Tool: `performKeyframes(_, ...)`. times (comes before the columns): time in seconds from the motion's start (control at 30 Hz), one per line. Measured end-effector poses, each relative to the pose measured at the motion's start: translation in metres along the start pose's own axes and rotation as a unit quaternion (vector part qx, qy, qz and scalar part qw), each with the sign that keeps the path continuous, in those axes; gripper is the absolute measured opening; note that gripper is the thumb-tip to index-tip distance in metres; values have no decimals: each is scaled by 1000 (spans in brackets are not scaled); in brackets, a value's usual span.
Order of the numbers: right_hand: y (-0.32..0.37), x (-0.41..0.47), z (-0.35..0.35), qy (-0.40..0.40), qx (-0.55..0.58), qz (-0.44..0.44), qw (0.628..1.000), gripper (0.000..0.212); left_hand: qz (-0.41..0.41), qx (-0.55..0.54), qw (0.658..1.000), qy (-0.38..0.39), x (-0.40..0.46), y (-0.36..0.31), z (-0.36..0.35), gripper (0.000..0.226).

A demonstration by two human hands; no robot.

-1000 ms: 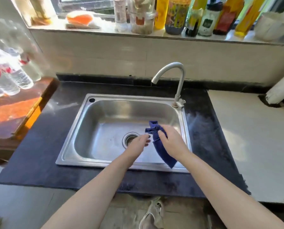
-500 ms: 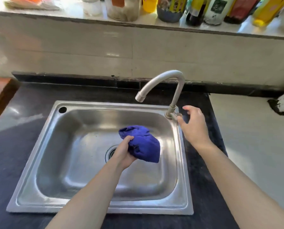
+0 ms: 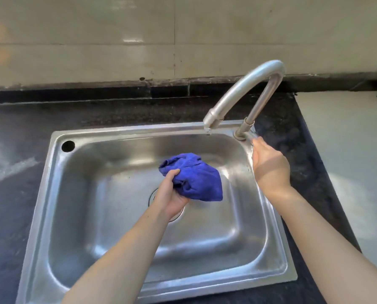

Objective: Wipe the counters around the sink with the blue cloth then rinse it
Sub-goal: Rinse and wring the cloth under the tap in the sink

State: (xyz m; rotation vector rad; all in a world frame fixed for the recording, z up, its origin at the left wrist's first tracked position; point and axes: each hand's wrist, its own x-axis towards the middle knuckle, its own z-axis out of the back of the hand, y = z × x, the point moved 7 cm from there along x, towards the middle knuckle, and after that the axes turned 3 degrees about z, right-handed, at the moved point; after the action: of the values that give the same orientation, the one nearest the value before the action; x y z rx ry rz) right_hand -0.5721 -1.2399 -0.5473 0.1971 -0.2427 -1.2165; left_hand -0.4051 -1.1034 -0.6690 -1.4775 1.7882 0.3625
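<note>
- The blue cloth (image 3: 192,177) is bunched into a loose wad and held up over the middle of the sink (image 3: 77,216), above the drain, well short of the spout.
- The left hand (image 3: 172,194) has it alone now: fingers curled around the near side of the wad, thumb on top. A second ago both hands were working the cloth together; half a second ago the left had taken it over.
- The right hand (image 3: 268,165) has gone from the cloth to the foot of the faucet (image 3: 244,91), at the sink's back right corner. Its fingertips are at the base where the handle would be; from here I cannot tell whether they are closed around anything or only touching.
- No water shows at the spout, and the basin looks dry under the cloth.
- The dark counter (image 3: 18,128) around the sink shows streaky sheen on the left, so I take the wiping as finished and the rinse as the step under way.
- What the hand-off means: one hand is freed for the tap. The cloth will likely need to come back and right to sit under the stream.
</note>
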Motion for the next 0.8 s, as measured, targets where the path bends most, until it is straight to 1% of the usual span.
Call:
performKeyframes(0.1,3,-4,-1,-14,-5,-17,1000,32,23,18,1000,1,1,-1,5,31)
performKeyframes(0.4,0,-3,-4,-14,-26,-56,998,32,54,21,998,-17,7,-12,9,26)
performKeyframes(0.47,-2,-3,-4,-22,-5,-58,998,33,55,29,998,-20,7,-12,8,24)
performKeyframes(0.53,-6,-11,-6,-12,42,-91,995,39,49,32,998,-21,6,-10,8,25)
performKeyframes(0.57,-4,-23,-8,-11,57,-101,993,46,49,31,998,-20,5,-9,9,26)
performKeyframes(0.6,6,-41,-11,-27,57,-87,994,53,53,28,998,-20,3,-8,11,28)
performKeyframes(0.63,24,-60,-19,-37,57,-49,996,61,55,27,998,-18,1,-6,12,31)
performKeyframes(0.67,47,-79,-33,-14,73,5,997,68,57,27,998,-13,-1,-6,12,33)
performKeyframes(0.7,70,-96,-54,46,100,62,992,74,57,31,998,-9,-2,-5,14,34)
performKeyframes(0.73,90,-109,-77,119,129,115,978,77,58,37,998,-8,-4,-4,14,34)
performKeyframes(0.77,102,-116,-96,174,159,144,961,77,57,47,997,-10,-5,-5,16,33)
performKeyframes(0.8,107,-112,-106,205,207,140,946,74,57,67,996,-13,-8,-7,17,33)
